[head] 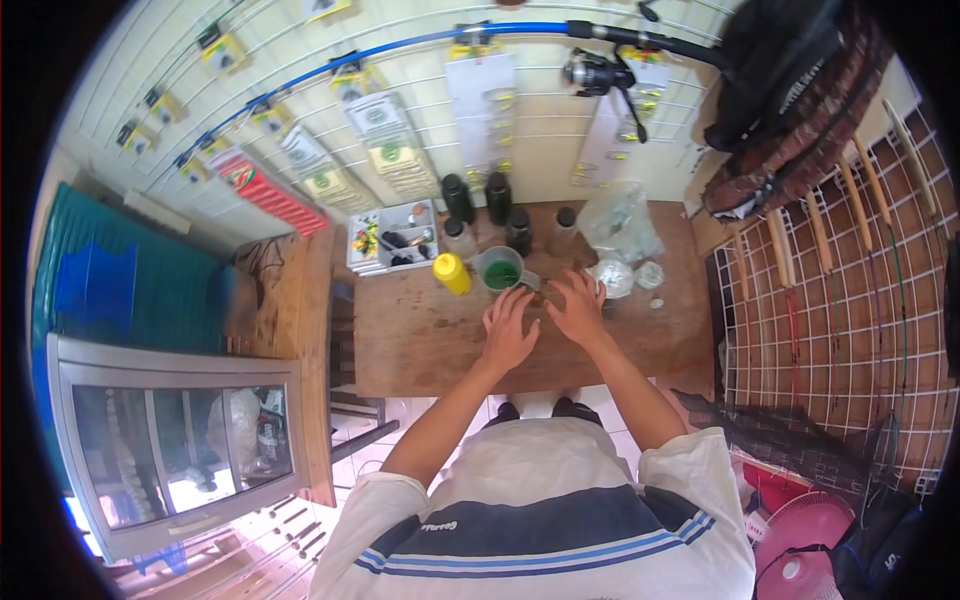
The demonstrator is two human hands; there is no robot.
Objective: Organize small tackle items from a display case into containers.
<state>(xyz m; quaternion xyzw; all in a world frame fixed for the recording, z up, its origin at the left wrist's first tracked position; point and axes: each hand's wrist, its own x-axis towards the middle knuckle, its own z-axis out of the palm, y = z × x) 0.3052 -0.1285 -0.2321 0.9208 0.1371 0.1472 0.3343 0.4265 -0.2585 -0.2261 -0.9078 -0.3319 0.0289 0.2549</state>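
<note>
My left hand (510, 328) hovers over or rests on the wooden table, fingers spread, just below a clear plastic measuring cup (501, 270) with green contents. Nothing shows in its grasp. Beside it my right hand (579, 307) has its fingers spread too, near the cup's handle and left of a small clear bag with white contents (615, 279). Left of the cup stands a yellow squeeze bottle (451, 274). Behind are dark bottles (518, 231) and clear jars with black lids (564, 228). A crumpled clear plastic bag (621, 217) lies at the back right.
A white compartment tray (393, 238) with small parts sits at the wooden table's (420, 352) back left. Fishing tackle packets and a blue fishing rod (420, 48) hang on the wall rack. A wire grid (840, 337) stands right, a glass-fronted cabinet (180, 442) left.
</note>
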